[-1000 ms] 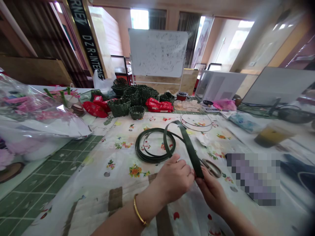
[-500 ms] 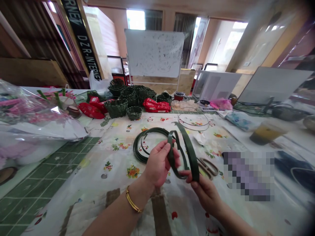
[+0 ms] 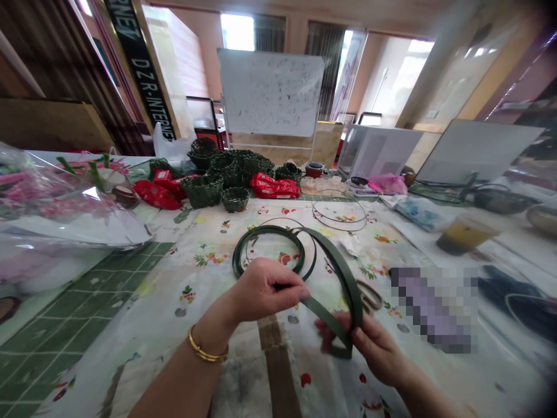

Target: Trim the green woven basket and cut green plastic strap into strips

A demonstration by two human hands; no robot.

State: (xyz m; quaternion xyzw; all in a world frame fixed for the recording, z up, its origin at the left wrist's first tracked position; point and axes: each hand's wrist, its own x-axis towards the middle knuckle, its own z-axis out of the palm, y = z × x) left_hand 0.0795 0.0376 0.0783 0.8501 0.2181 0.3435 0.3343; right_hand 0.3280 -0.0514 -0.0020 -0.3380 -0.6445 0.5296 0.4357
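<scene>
A flat dark green strip (image 3: 337, 255) arches over the tablecloth and folds back between my hands. My left hand (image 3: 265, 290) pinches one stretch of it between thumb and fingers, knuckles up. Lower and to the right, my right hand (image 3: 369, 342) grips the strip at its bend, thumb on the near side; some of its fingers are blurred behind the strip. Just beyond my left hand lies a coil of the same green strip (image 3: 237, 247). Scissors (image 3: 372, 295) rest partly hidden behind my right hand.
Green woven baskets (image 3: 202, 191) and red packets (image 3: 275, 186) stand at the back. A thin wire ring (image 3: 339, 227) lies on the floral cloth. Plastic-wrapped pink flowers (image 3: 65, 191) fill the left. On the right are a cup of yellowish liquid (image 3: 465, 235) and a blurred-out purple object (image 3: 435, 310).
My left hand has turned over and drawn its stretch of strip down and left. The small loop between the hands has opened out. My right hand has shifted slightly lower, still gripping.
</scene>
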